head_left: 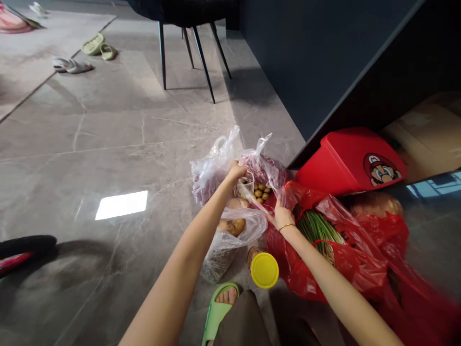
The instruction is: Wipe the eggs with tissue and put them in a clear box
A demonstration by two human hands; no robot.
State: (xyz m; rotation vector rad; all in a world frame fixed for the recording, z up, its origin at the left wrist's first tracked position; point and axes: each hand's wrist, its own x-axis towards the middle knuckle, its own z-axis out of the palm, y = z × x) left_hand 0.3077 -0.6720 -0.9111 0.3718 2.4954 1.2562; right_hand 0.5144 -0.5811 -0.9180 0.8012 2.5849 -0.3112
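1. The left hand (237, 170) is at the top edge of a clear bag (251, 196). Its fingers are curled in and look clamped on the thin plastic.
2. The right hand (282, 216) is at the other side of the same bag, nearer the person. Its thumb points away from its other fingers. I cannot tell if they pinch the plastic. A thin gold bracelet (287, 227) is around that wrist.
3. The clear bag is on the floor (118, 168), between the two hands. Its top is open, and little round yellow-brown things (262, 193) show inside.
4. Just behind it sits a tied bag (264, 168) with pink and purple stuff in it. Beside that, to the left, is a white see-through bag (214, 168).
5. Nearer the person is another open bag (248, 226) with a big brown lump (233, 227) in it. A jar with a yellow lid (264, 270) stands close by.
6. On the right, a big red bag (355, 264) holds long green stalks (319, 228).
7. Behind the red bag is a red bin (317, 161) with a cartoon face on it.
8. A green slipper (213, 317) is on the person's foot.
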